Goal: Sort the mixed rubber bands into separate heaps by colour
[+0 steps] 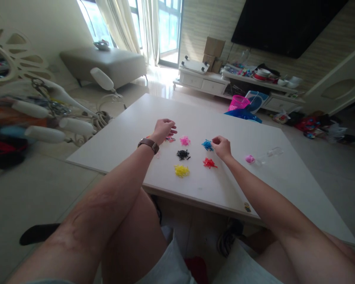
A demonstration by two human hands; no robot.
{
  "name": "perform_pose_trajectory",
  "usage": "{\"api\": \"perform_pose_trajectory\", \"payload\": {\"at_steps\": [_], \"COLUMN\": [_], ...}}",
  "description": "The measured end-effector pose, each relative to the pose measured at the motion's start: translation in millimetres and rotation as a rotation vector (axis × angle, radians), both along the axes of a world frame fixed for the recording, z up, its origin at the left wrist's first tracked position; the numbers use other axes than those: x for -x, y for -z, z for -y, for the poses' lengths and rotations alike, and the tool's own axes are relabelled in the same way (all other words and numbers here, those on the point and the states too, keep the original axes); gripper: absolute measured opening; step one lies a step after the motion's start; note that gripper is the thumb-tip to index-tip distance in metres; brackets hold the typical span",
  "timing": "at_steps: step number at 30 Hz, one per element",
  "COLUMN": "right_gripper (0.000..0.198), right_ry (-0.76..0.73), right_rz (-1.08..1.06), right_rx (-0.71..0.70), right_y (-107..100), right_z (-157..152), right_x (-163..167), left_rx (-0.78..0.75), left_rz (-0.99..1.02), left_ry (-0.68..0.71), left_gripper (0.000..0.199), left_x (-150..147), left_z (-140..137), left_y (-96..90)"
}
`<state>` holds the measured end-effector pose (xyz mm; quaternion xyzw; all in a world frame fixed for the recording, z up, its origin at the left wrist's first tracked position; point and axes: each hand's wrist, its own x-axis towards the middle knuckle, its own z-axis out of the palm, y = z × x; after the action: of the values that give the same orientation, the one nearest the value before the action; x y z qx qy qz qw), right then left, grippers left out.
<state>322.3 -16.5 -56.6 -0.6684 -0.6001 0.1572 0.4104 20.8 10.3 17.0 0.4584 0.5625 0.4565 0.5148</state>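
My left hand [165,129], with a brown watch strap at the wrist, hovers over a mixed-colour pile [170,139] of small loop-like pieces, partly hidden by the hand. Its fingers are loosely bent and apart. At the right edge of a blue pile [207,145], my right hand [221,146] has thumb and forefinger pinched together; what lies between them is too small to make out. Similar pieces form a pink pile [185,140], a black pile [183,154], a red pile [209,163] and a yellow pile [182,170]. A few pale pink pieces [157,155] lie by my left wrist.
On the white table [225,193], a clear container [274,151] lies right of my right forearm, near a pink object [250,159]. A lamp with white shades [77,126] stands at the left. A pink basket [239,102] sits past the far edge.
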Motion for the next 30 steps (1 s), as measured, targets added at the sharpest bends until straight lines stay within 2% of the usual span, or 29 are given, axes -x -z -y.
{"api": "perform_pose_trajectory", "payload": {"at_steps": [5,10,17,20,26,30], "right_gripper": [0.025,0.025,0.018,0.015,0.014,0.014], "right_ry": [0.002,0.047,0.136,0.195,0.226,0.234], "right_rz": [-0.03,-0.047,-0.05,-0.023,-0.018,0.005], "right_rx": [-0.041,-0.08,-0.24,-0.271,-0.259,-0.265], "right_y": [13,21,39,46,46,44], "right_z": [-7,10,90,118,130,129], "right_x": [1,3,-6,-12,-10,-6], "left_rx": [0.031,0.029,0.042,0.042,0.101,0.133], "left_rz": [-0.037,-0.112,-0.445,-0.521,-0.6,-0.629], "left_ry": [-0.169,-0.22,-0.036,0.051,0.156,0.152], "left_gripper": [0.006,0.013,0.016,0.019,0.02,0.016], "left_x": [37,67,83,85,85,83], "left_z": [-7,-12,-14,-15,-14,-11], "left_y": [3.7,15.2,48.3,57.5,65.6,63.0]}}
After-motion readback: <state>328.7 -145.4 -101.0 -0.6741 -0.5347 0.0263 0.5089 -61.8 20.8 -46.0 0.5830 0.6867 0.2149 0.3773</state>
